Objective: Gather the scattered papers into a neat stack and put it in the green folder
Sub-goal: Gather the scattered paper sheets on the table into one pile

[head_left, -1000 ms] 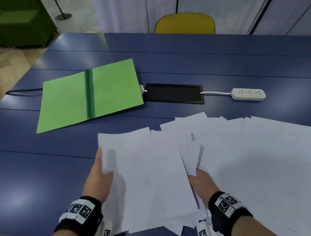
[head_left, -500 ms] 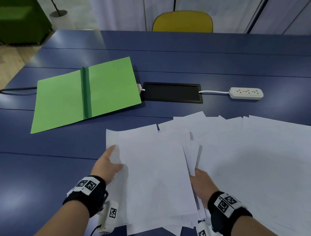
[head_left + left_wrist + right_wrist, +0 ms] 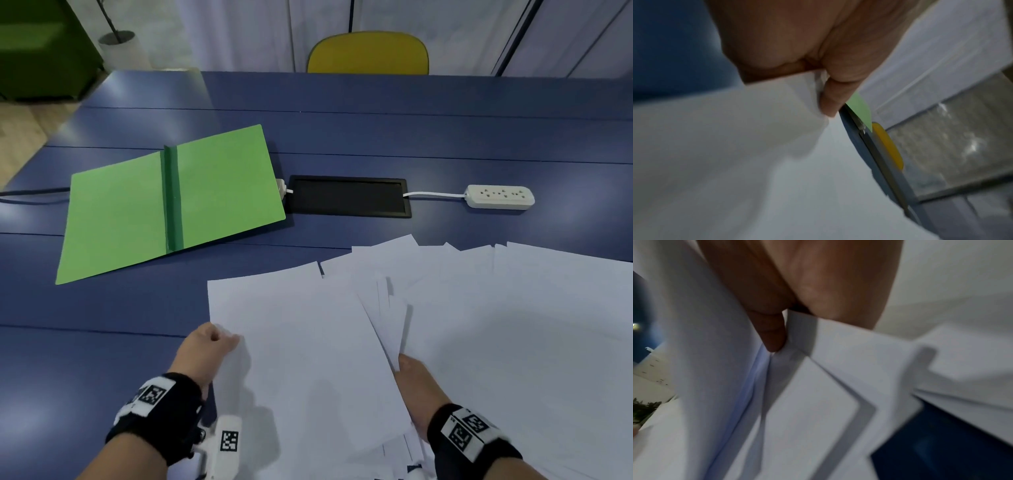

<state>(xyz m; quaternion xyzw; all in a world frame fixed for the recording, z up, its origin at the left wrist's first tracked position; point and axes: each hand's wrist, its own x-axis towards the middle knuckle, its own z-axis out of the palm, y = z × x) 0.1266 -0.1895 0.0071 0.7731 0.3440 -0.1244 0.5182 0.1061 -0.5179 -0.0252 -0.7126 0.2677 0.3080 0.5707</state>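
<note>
White papers (image 3: 479, 325) lie fanned out over the near right of the blue table (image 3: 342, 130). My left hand (image 3: 209, 342) pinches the left edge of the top sheet (image 3: 301, 359), thumb over the paper; the left wrist view shows the thumb (image 3: 830, 100) on that sheet (image 3: 735, 146). My right hand (image 3: 411, 373) is tucked between sheets at the stack's near middle, its fingers hidden; in the right wrist view the thumb (image 3: 772, 334) presses against paper edges (image 3: 818, 378). The green folder (image 3: 171, 202) lies open and flat at the far left, holding nothing.
A black inset panel (image 3: 347, 197) sits right of the folder, with a white power strip (image 3: 500, 196) and its cord beyond it. A yellow chair (image 3: 368, 51) stands at the table's far edge. A dark cable (image 3: 30, 195) runs off the left.
My left hand slid forward along the top sheet's left edge and curled to pinch it. The sheet shifted slightly right. My right hand stayed under the papers.
</note>
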